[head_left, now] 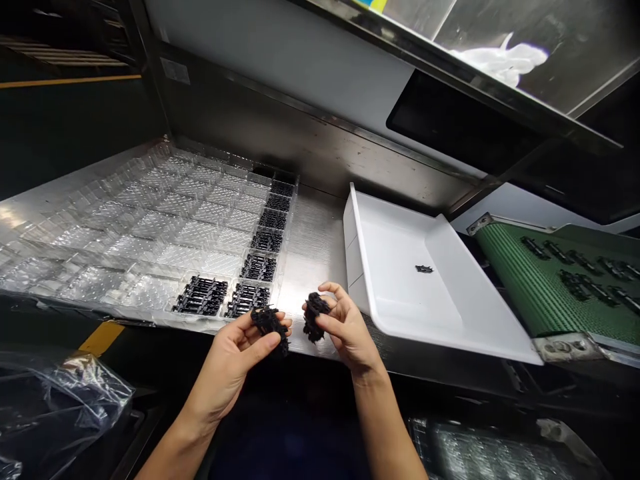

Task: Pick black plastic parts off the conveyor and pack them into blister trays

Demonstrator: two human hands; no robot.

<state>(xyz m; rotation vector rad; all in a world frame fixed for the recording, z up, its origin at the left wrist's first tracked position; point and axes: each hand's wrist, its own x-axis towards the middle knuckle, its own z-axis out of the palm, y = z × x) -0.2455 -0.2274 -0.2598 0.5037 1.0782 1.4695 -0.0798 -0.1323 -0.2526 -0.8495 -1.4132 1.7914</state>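
Observation:
Black plastic parts (270,325) are pinched between the thumb and fingers of my left hand (233,353), just in front of the table edge. My right hand (350,330) grips more black plastic parts (315,317) a short way to the right, apart from the left bunch. To the left lies a clear compartmented tray (200,212). Its right-hand column and a front compartment hold rows of black parts (203,295). A white bin (400,300) stands to the right of my right hand, with one small black part (424,269) on its floor.
A green conveyor belt (530,287) carrying several black parts (580,257) runs at the far right. The steel table (315,233) has a raised back wall. A glass-like shelf (500,40) overhangs the back right. Clear plastic wrap (65,400) lies at the lower left.

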